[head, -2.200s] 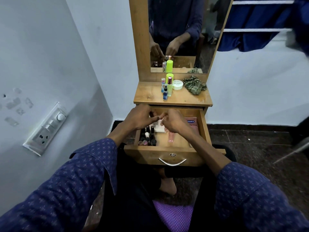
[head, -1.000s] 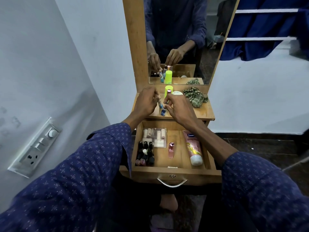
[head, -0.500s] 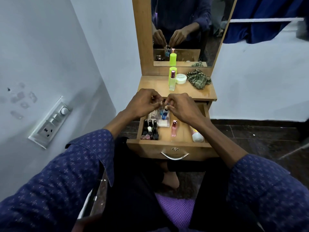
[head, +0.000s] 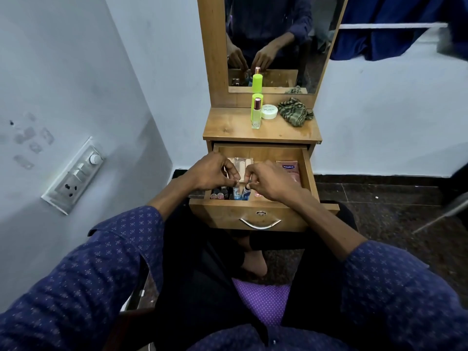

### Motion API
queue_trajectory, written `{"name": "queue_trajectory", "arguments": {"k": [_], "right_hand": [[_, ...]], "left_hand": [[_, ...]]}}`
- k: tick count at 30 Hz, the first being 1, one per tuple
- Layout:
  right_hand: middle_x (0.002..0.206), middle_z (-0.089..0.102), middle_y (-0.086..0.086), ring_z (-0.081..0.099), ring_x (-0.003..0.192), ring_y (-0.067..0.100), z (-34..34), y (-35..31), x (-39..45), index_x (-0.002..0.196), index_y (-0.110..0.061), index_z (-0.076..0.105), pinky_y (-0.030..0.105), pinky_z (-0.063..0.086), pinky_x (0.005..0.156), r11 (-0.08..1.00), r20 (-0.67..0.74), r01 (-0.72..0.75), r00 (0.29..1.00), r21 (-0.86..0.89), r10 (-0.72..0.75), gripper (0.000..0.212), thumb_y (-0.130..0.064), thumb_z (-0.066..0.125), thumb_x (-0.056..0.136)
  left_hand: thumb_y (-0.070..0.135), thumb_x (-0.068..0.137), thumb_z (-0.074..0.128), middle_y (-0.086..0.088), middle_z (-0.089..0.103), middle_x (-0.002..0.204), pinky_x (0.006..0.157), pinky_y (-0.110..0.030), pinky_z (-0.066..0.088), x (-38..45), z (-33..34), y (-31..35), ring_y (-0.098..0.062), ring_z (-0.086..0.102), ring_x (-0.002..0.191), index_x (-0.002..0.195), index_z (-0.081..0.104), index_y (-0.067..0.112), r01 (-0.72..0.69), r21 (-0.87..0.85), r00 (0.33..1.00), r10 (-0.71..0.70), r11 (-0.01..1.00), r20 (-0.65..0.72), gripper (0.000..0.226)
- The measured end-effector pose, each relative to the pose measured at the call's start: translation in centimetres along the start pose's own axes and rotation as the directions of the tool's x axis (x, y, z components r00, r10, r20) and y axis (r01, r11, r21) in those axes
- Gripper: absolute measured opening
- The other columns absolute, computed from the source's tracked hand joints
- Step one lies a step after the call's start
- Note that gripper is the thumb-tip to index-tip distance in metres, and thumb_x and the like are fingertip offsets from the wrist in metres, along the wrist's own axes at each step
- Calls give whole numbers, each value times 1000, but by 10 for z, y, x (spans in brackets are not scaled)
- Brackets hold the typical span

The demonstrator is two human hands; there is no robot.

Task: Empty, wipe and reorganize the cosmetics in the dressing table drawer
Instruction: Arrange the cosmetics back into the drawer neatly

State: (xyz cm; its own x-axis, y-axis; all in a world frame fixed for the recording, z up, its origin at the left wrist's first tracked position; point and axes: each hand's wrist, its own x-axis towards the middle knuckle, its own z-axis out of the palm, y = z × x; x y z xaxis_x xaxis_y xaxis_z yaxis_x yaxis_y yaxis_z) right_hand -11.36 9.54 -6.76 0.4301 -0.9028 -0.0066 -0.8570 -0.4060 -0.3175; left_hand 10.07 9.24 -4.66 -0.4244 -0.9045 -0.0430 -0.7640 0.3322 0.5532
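Head view: open drawer (head: 307, 171), cosmetics inside.
Left hand (head: 211, 172) pinches a small blue bottle (head: 236, 192); right hand (head: 269, 182) pinches another (head: 247, 192), both beside nail polish bottles (head: 219, 193) at front-left.

Dark blue shirt, small pale dot-cross print, sleeves (head: 121, 254) rolled to mid-forearm, loose cuffs. Black trousers (head: 202, 274). Left hand (head: 210, 172) and right hand (head: 271, 182) bare, one bare foot (head: 254, 262)
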Motion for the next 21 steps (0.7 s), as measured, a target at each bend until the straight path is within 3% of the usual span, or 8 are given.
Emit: {"name": "queue_trajectory", "arguments": {"k": [3, 6, 8, 12, 16, 21], "right_hand": [[93, 72, -6, 67, 100, 23, 5, -2, -1, 92, -38, 65, 48, 49, 94, 998, 12, 20, 1000, -67, -19, 14, -32, 77, 87], [98, 72, -3, 66, 100, 25, 10, -4, -2, 95, -36, 67, 51, 48, 94, 998, 32, 14, 999, -58, -12, 12, -28, 75, 90], [97, 72, -2, 66, 98, 27, 12, -5, -2, 94, -35, 67, 45, 51, 86, 999, 25, 13, 1000, -42, -12, 13, -26, 74, 89], [94, 72, -4, 65, 95, 25, 11, -5, -2, 91, -36, 67, 36, 44, 69, 1000, 16, 19, 1000, 0, -19, 13, -25, 74, 88], [95, 71, -4, 66, 94, 24, 11, -7, -1, 90, -37, 66, 35, 44, 68, 1000, 7, 10, 1000, 8, -10, 14, -27, 76, 88], [97, 72, -3, 65, 95, 23, 10, -9, -1, 88, -38, 64, 35, 44, 70, 1000, 2, 16, 1000, 6, -16, 17, -28, 77, 87]], "left_hand": [[15, 79, 89, 8, 80, 84, 68, -31, 59, -1, -3, 3, -6, 70, 68, 88, 85, 23, -6, 0, 1000, 6, 1000, 11, 12], [12, 80, 88, 7, 80, 84, 60, -16, 48, -1, -4, 5, 4, 65, 61, 91, 85, 18, -3, 6, 1000, 2, 1000, 1, 13], [12, 81, 88, 6, 79, 84, 56, -8, 40, -2, -5, 4, 8, 62, 59, 93, 85, 13, 8, 13, 1000, -8, 1000, -16, 13], [16, 81, 88, 8, 78, 84, 55, -7, 40, -3, -5, 1, 4, 63, 59, 94, 85, 15, 4, 26, 999, -3, 1000, -51, 14], [17, 80, 88, 10, 78, 85, 57, -16, 43, -2, -7, 2, 0, 63, 58, 93, 85, 19, -2, 34, 998, 4, 999, -58, 14], [17, 79, 89, 11, 78, 83, 59, -16, 48, -3, -10, 7, -1, 67, 64, 90, 84, 19, -18, 26, 999, 19, 999, -45, 13]]}}
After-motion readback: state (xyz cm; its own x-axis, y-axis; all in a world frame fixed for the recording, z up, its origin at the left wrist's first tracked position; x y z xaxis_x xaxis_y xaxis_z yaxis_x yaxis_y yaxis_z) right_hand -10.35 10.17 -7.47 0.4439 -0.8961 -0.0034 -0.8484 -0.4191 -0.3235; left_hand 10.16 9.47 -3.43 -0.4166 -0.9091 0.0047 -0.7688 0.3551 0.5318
